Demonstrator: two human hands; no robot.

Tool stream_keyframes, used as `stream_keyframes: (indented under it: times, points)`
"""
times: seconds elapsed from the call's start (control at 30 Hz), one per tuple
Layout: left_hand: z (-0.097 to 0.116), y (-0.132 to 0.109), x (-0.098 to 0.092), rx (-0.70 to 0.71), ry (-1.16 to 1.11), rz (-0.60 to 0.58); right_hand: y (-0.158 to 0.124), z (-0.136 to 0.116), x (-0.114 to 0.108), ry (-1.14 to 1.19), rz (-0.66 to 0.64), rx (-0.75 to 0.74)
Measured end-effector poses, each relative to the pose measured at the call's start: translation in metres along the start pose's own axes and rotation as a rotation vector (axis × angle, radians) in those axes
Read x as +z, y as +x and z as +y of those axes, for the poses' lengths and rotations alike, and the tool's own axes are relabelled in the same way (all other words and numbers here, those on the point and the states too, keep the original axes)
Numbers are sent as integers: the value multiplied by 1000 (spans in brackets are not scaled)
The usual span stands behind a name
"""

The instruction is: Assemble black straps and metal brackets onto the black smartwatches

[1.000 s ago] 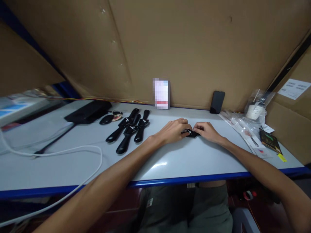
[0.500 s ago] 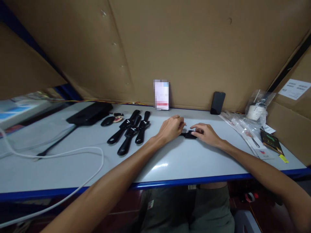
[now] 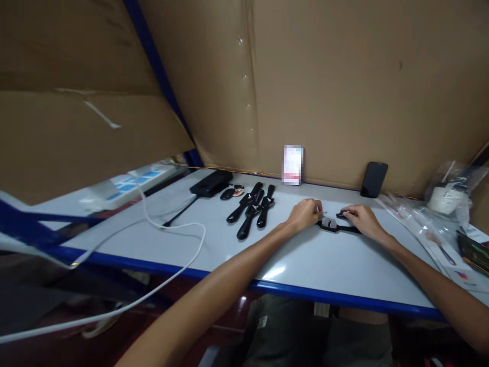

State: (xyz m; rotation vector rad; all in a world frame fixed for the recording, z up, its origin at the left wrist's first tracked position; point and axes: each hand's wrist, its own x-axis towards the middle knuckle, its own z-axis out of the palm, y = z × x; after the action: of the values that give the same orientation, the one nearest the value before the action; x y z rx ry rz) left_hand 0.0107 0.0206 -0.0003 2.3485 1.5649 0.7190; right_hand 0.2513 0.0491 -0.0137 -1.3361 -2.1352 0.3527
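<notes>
Our left hand [image 3: 305, 215] pinches narrow just beside the watch [image 3: 329, 223] on the surface [image 3: 305, 265]; our right hand [image 3: 359, 219] lies flat on its strap, grip wide

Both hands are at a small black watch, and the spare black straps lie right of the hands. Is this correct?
No. The left hand and right hand are at the small black watch, but the head view shows the spare black straps lying left of them.
</notes>
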Motion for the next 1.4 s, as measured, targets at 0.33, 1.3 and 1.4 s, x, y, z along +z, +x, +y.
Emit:
stream_keyframes:
  times: [0.33,1.3,1.4]
  points:
    - [-18,-4,-53,-213,328,122,-29,-47,13,-185,-291,-298]
    - [-27,-14,-48,-313,597,-203,-12,-19,-36,-360,-183,-98]
    - [-25,-15,-47,-299,607,-211,-11,-18,-37,-387,-171,-81]
